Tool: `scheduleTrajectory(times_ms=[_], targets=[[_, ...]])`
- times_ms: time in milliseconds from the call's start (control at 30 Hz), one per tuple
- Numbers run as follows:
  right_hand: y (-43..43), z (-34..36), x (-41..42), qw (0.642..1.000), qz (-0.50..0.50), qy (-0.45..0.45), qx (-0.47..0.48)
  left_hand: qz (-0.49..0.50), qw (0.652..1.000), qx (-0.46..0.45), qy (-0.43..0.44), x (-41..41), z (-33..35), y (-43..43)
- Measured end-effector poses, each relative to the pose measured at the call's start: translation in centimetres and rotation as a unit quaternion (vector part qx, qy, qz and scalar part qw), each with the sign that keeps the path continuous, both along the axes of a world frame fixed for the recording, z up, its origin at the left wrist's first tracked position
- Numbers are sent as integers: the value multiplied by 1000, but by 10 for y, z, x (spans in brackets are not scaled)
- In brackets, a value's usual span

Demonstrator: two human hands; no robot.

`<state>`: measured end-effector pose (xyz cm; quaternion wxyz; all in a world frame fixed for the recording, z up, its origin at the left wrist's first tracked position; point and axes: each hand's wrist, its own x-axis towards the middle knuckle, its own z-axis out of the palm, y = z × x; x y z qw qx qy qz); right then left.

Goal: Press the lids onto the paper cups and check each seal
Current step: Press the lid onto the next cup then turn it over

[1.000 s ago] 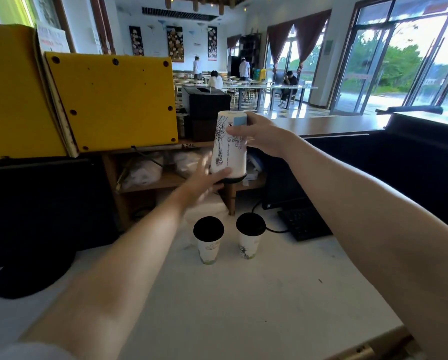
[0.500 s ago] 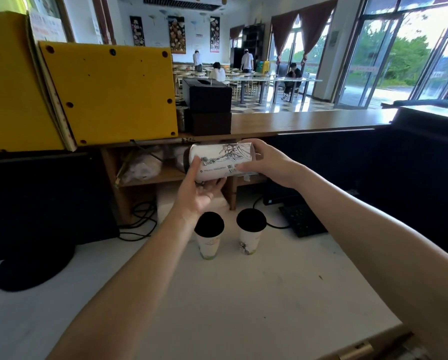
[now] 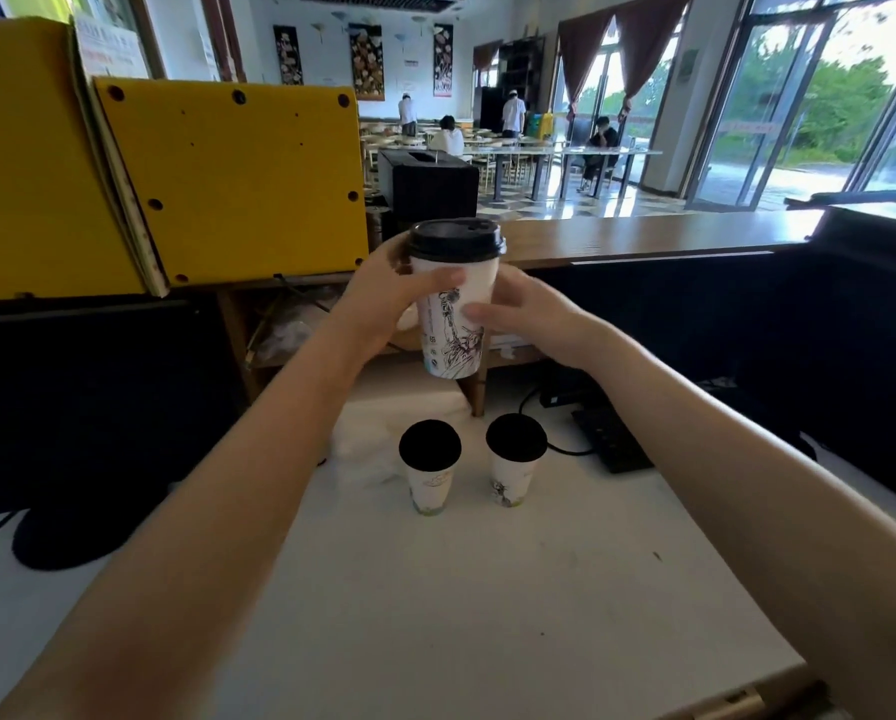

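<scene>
Lidded cup [image 3: 453,314] upright, clasped between both hands' fingers [image 3: 438,279].

The left hand [image 3: 383,298] and right hand [image 3: 526,317] cover the middle of the held cup [image 3: 453,332], hiding part of its printed drawing. The black lids [image 3: 430,445] on the two standing cups show no detail, so their seams cannot be judged. Both forearms run off the bottom edge.

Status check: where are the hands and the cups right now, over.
Both hands, left hand and right hand, grip the lidded cup, upright above the table. Two lidded cups stand below. Nothing blocking.
</scene>
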<state>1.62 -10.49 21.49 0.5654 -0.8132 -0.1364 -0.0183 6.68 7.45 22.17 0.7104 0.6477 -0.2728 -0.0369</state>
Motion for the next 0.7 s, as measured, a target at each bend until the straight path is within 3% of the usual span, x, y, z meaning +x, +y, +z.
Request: scheduleTrajectory(times_ms=[267, 467, 700], targets=[[7, 15, -9, 1000, 1, 16, 16, -68, 995, 75, -8, -8, 3, 13], [16, -55, -29, 995, -40, 28, -82, -67, 975, 207, 50, -25, -58, 25], [22, -156, -49, 988, -60, 133, -59, -15, 973, 202, 111, -52, -166, 28]])
